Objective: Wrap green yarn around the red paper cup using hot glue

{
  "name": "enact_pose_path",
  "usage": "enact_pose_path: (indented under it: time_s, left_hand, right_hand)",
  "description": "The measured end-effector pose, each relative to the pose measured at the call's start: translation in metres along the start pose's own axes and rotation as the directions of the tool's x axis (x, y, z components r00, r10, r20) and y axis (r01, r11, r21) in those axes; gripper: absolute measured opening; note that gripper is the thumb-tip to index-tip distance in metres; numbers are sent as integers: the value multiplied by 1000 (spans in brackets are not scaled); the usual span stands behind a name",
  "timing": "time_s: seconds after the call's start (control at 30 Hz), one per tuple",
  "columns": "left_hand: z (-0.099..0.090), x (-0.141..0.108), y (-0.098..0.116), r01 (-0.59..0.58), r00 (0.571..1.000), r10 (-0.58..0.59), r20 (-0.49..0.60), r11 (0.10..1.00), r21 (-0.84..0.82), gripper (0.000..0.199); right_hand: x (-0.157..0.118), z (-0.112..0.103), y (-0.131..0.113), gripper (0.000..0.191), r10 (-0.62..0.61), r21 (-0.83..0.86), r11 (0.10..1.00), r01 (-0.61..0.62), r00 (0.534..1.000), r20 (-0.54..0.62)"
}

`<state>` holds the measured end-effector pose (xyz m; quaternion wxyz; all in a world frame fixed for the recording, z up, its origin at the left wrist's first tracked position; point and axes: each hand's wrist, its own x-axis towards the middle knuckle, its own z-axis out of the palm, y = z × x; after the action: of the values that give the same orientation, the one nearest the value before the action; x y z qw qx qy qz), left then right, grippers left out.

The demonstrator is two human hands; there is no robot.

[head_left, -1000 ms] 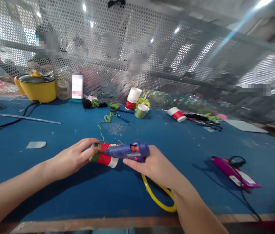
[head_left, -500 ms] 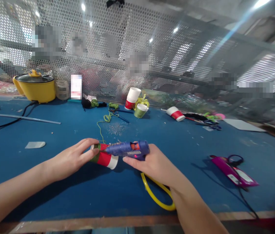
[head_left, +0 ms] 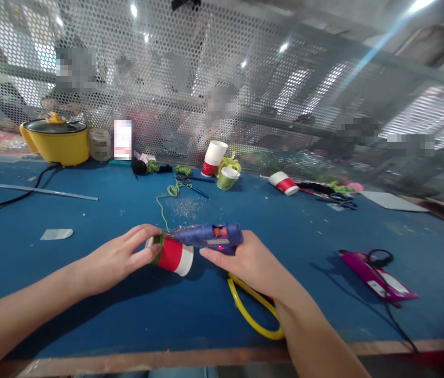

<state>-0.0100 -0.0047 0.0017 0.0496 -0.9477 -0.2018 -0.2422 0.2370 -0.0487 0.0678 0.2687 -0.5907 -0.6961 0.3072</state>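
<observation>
My left hand (head_left: pixel 137 247) is closed around one end of a red and white paper cup (head_left: pixel 172 255), which lies tilted on its side above the table. Green yarn is wound around the cup near my fingers, and a loose strand of green yarn (head_left: pixel 161 210) runs back from it across the table. In my right hand (head_left: pixel 251 262) is a blue glue gun (head_left: pixel 206 237) with a small red light lit. Its nozzle points left, close to the yarn-wound part of the cup; whether it touches cannot be made out. Under my right wrist lies a yellow loop handle (head_left: pixel 257 317).
At the back stand a yellow electric pot (head_left: pixel 60 144), a glass jar (head_left: pixel 99 144), a phone (head_left: pixel 123 140), stacked paper cups (head_left: pixel 214 157) and a green-wrapped cup (head_left: pixel 228 179). Another paper cup (head_left: pixel 284 184) lies sideways. A purple packet (head_left: pixel 377 278) with a black cord is at the right.
The glue gun has lifted and shifted slightly right, its nozzle drawing back a little along the cup. The cup has turned slightly in my left hand, showing more of its red side.
</observation>
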Motion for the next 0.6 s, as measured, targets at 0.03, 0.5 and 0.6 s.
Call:
enact_pose_path:
  time_s: [0.03,0.5,0.6]
  left_hand:
    - [0,0,0,-7,1000,7,0,1000,14,35]
    - [-2,1,2,-61,998,61,10,994,95,29]
    - [-1,1,1,-71,997,70,13,990,119,29]
  right_hand:
    - [0,0,0,24,3,-12,1000,-3,1000,0]
    - [1,1,-3,26,-1,-30,1000,2,1000,9]
    - [0,-1,-3,26,5,-37,999,-4,1000,17]
